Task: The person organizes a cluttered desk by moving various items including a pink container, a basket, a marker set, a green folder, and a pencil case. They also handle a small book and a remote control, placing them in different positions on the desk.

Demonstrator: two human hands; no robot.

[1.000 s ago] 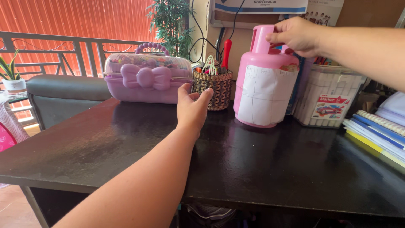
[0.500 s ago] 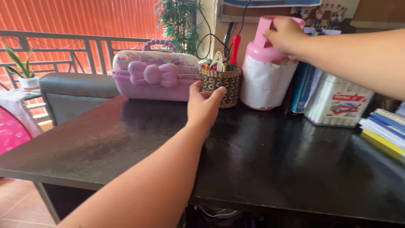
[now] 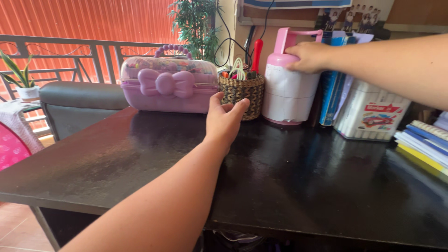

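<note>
The pink jug [image 3: 288, 88] is already parked upright at the back of the bench [image 3: 298, 186], upper middle of the frame, beside the wicker basket [image 3: 241, 94]. The right hand [image 3: 306, 57] is closed on its shoulder; the left hand [image 3: 225, 120] is held open, empty, near the basket. Only letting go looks left.

The glossy black wooden table [image 3: 298, 177] is viewed closely from head height, facing forward and slightly downward.

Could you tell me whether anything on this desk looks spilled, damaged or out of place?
Nothing stands out. The pink canister stands upright under the right hand, the woven basket and purple case sit level, and the dark desk shows no spill.
</note>
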